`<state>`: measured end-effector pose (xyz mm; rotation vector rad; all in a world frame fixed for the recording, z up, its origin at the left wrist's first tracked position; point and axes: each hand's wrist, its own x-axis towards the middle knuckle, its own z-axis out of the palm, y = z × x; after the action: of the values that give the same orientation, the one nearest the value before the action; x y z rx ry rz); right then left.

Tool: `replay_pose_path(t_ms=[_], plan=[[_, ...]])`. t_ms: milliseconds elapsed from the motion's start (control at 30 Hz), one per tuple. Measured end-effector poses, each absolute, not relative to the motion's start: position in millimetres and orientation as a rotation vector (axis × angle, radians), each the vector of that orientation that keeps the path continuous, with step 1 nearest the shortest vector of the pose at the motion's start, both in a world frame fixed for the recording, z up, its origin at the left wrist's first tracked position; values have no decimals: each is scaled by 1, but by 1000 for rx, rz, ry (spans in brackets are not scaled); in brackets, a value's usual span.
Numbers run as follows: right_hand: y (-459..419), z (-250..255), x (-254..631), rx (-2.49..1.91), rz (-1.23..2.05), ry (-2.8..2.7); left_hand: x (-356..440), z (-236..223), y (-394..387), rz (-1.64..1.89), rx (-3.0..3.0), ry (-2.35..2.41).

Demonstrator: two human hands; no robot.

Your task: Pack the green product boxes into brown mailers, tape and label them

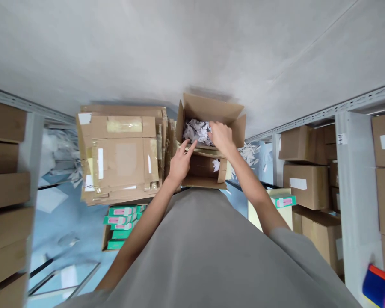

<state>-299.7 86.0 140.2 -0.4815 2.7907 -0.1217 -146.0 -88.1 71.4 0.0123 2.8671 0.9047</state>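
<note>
Just ahead of the person, two bare hands work at an open cardboard box (208, 106). Crumpled paper (197, 127) already lies inside it, low between the walls; the box's top stands open, not closed up. From where I stand, the work looks partway through.

The right hand (222, 135) reaches over the rim, palm down, fingers curled into the paper; the fingertips are hidden, so I cannot tell whether they pinch any. The left hand (180, 164) is spread, its fingers pointing forward at the box's near edge, gripping nothing that I can see. Both forearms slope inward from a grey shirt (202, 248).

Nearer the body sits a second open box (202, 182), with one white scrap (216, 165) inside. Left of the hands is a stack of flattened cardboard (123, 160); below that, green cartons (119, 234). Shelved brown boxes (304, 182) line both sides.
</note>
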Motion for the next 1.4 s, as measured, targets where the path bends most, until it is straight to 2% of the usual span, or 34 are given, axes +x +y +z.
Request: replay_pose_path(t_ms=[133, 267, 400, 533, 600, 700, 833, 900, 1000, 1067, 1233, 1400], plan=[[55, 79, -374, -543, 213, 2393, -142, 72, -89, 878, 18, 2860], [54, 46, -381, -566, 332, 2286, -140, 73, -87, 849, 5, 2856], [64, 47, -371, -582, 309, 2338, -140, 70, -86, 832, 17, 2867], [80, 74, -367, -529, 294, 2417, -141, 67, -87, 838, 38, 2873], [96, 99, -354, -483, 128, 2554, -142, 64, -89, 867, 60, 2886], [128, 147, -306, -398, -382, 2805, -143, 60, -92, 919, 114, 2916], [162, 197, -211, -270, -959, 2831, -145, 57, -95, 948, 160, 2913], [168, 202, -172, -175, -1142, 2792, -146, 57, -96, 967, 183, 2895], [160, 182, -139, -92, -1307, 2684, -146, 59, -98, 1013, 231, 2862], [148, 162, -132, -85, -1293, 2600, -145, 60, -101, 1041, 253, 2860], [130, 129, -125, -81, -990, 2610, -125, 61, -110, 1207, 175, 2892], [157, 110, -108, 355, -715, 2872, -87, 44, -116, 1454, -77, 2853]])
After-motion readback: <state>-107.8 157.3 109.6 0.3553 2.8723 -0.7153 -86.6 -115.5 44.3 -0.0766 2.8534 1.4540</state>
